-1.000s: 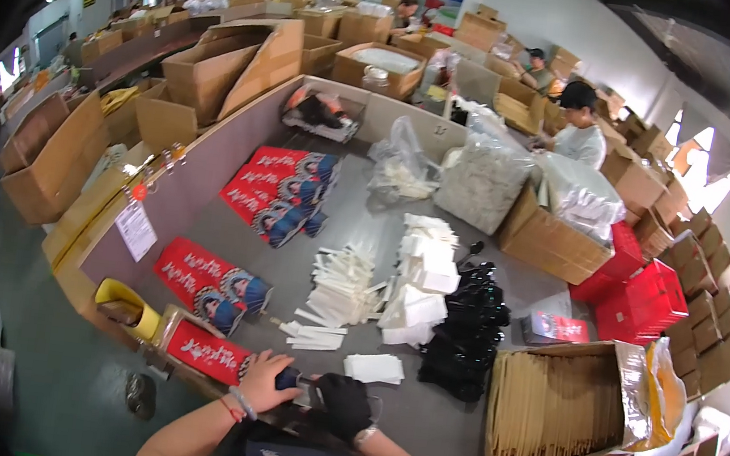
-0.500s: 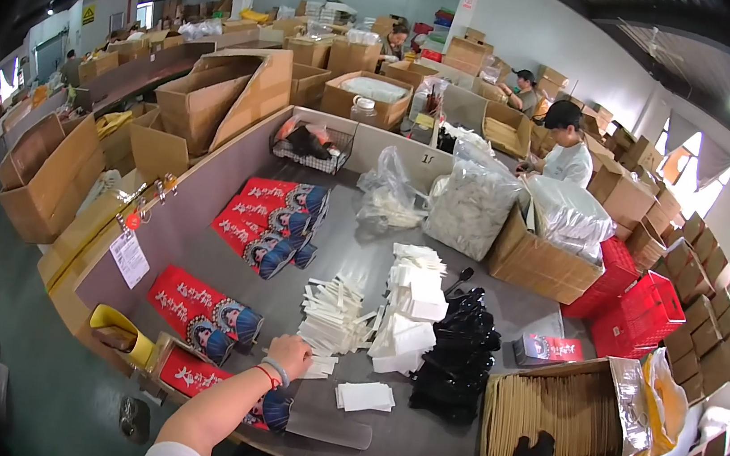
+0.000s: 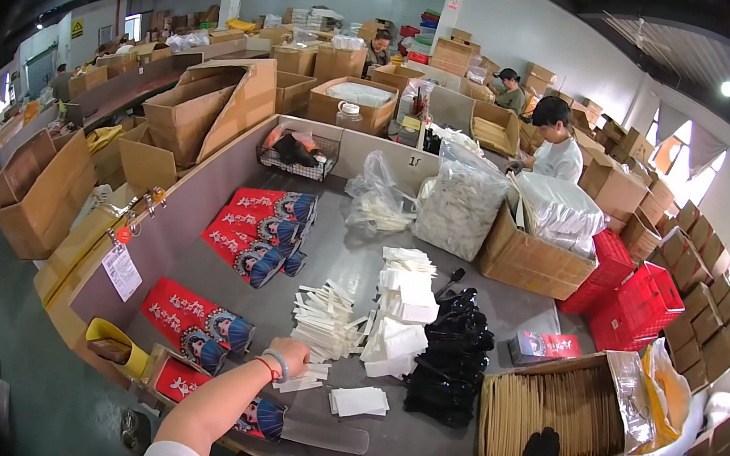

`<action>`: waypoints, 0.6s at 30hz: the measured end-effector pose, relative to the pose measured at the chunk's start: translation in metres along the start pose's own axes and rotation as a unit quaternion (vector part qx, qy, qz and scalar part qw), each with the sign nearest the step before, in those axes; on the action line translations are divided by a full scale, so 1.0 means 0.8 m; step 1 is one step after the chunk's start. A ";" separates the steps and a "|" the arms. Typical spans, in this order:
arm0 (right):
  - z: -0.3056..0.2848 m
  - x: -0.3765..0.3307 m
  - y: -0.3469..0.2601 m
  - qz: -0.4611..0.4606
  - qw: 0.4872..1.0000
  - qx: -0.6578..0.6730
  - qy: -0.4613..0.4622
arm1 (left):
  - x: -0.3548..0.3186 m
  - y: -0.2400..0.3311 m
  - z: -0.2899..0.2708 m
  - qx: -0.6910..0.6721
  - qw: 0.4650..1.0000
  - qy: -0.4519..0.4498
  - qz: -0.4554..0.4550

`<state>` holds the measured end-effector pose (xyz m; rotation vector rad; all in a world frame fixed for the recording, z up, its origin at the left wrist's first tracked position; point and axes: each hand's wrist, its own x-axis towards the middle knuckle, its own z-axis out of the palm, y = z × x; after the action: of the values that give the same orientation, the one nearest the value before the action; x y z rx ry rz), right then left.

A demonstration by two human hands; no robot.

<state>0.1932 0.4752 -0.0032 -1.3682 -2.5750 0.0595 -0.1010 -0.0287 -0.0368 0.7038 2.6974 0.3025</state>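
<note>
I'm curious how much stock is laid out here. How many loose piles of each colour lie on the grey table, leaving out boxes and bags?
Groups of red printed paper packets: 3
Piles of white paper pieces (narrow strips, folded sheets, a small stack): 3
Heap of black glossy pieces: 1
Total: 7

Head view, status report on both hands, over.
Left hand bare, on the white strips. Right hand black-gloved, in the box of tan sticks. Nothing blocking either.

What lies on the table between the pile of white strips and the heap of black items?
In the head view, stacks of white packets lie between the white strips and the black items.
</note>
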 end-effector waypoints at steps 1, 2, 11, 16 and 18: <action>-0.004 0.001 -0.009 0.016 1.000 -0.002 -0.018 | -0.003 0.001 -0.002 0.009 1.000 0.020 -0.012; -0.004 0.000 -0.014 0.032 0.999 -0.005 -0.037 | -0.005 -0.001 -0.003 0.008 1.000 0.015 -0.015; 0.048 -0.019 -0.024 -0.101 0.904 0.356 0.214 | -0.050 0.077 -0.003 -0.174 0.966 0.156 0.107; 0.013 -0.171 -0.203 0.053 0.725 0.684 -0.051 | -0.062 0.099 0.052 -0.164 0.965 0.165 0.120; 0.054 -0.195 -0.204 0.045 0.769 0.636 -0.046 | -0.060 0.117 0.058 -0.150 0.960 0.190 0.142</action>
<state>0.1353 0.2580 -0.0500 -0.8474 -1.6800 1.5610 -0.0041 0.0327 -0.0402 1.0240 2.7931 0.9882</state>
